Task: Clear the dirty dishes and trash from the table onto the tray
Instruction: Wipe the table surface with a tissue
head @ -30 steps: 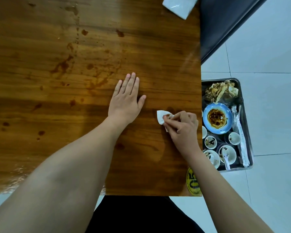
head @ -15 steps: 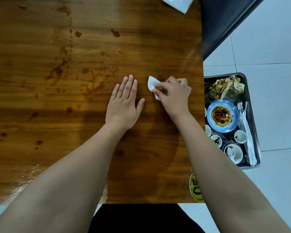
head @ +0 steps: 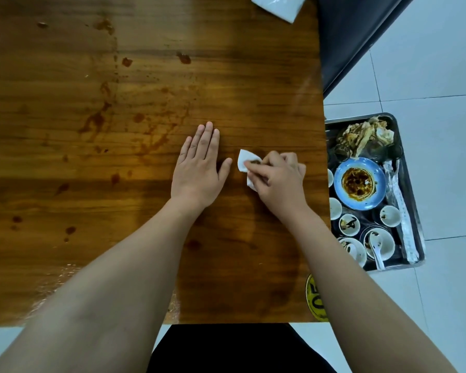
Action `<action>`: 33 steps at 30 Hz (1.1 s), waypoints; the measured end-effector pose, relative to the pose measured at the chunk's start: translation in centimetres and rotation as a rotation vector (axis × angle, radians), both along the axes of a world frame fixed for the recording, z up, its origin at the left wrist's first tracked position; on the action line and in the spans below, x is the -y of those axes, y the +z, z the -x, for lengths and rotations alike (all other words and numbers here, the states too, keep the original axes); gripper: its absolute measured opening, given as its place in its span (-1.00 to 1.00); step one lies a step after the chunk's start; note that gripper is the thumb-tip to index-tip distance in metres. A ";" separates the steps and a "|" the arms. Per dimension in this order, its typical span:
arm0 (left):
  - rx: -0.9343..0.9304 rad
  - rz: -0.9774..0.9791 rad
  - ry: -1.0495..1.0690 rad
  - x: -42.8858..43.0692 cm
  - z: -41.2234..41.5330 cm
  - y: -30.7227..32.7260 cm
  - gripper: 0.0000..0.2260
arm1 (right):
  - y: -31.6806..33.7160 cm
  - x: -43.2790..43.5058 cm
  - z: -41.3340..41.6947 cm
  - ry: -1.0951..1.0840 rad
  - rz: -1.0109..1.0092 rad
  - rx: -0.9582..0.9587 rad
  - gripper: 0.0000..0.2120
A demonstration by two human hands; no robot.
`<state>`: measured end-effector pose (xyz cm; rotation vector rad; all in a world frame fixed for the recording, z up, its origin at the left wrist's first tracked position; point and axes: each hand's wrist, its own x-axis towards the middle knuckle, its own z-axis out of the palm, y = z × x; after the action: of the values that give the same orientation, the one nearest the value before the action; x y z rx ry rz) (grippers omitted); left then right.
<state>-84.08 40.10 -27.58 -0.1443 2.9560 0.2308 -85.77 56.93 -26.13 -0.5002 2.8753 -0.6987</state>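
My right hand [head: 277, 179] grips a small white tissue [head: 246, 160], stained brown, and presses it on the wooden table [head: 119, 76] near the right edge. My left hand [head: 199, 168] rests flat on the table just left of it, fingers straight. The metal tray [head: 414, 211] sits on the floor to the right of the table. It holds a blue plate [head: 358, 183] with brown sauce, several small white cups and bowls [head: 379, 240], a white spoon, crumpled used paper [head: 366, 135] and a wrapped chopstick sleeve.
Brown sauce stains [head: 97, 119] dot the left and middle of the table. A white tissue pack [head: 279, 5] lies at the far edge. A dark seat [head: 355, 30] stands at the upper right. A yellow number sticker [head: 315, 297] marks the near right corner.
My right hand with the tissue swept away from me across the table and has come back toward me. My left hand has stayed flat in place.
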 end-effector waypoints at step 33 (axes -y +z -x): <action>0.056 -0.370 0.186 1.1 -4.6 7.7 -0.58 | 4.6 1.1 -2.3 -0.165 0.029 0.329 -0.74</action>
<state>-79.48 38.95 -19.88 -0.3670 2.7836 0.7761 -83.51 55.87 -21.56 -0.1335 2.6173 -0.7671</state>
